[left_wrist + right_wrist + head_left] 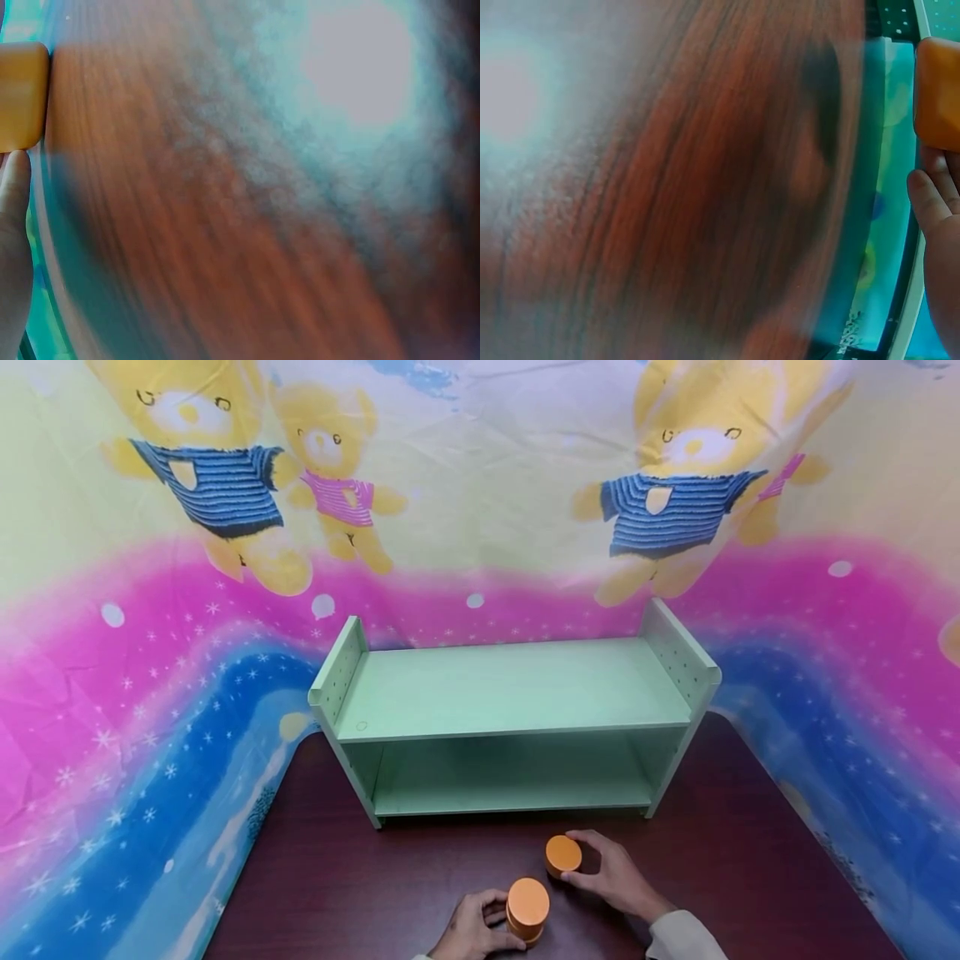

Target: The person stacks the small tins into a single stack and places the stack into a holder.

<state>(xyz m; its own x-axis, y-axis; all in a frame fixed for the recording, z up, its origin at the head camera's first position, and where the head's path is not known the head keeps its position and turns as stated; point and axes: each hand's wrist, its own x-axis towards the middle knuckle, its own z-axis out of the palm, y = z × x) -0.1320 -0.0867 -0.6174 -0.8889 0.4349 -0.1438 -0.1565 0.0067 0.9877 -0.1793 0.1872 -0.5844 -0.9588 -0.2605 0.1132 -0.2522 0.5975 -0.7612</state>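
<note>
My left hand (468, 927) grips an orange cylinder (528, 902) with a flat round top, near the front of the dark table. A seam or edge shows low on its side; I cannot tell whether it is one piece or two stacked. Just beyond and to the right, my right hand (621, 878) holds another orange cylinder (563, 853) between thumb and fingers. The two cylinders stand apart. In the left wrist view, part of an orange cylinder (21, 96) shows above a finger. The right wrist view catches an orange cylinder (939, 94) above the fingertips.
A pale green two-tier shelf (510, 689) with raised side panels stands behind the hands. Beneath everything lies a dark reddish-brown table (337, 885). A colourful cloth (480, 527) printed with teddy bears hangs behind and along both sides.
</note>
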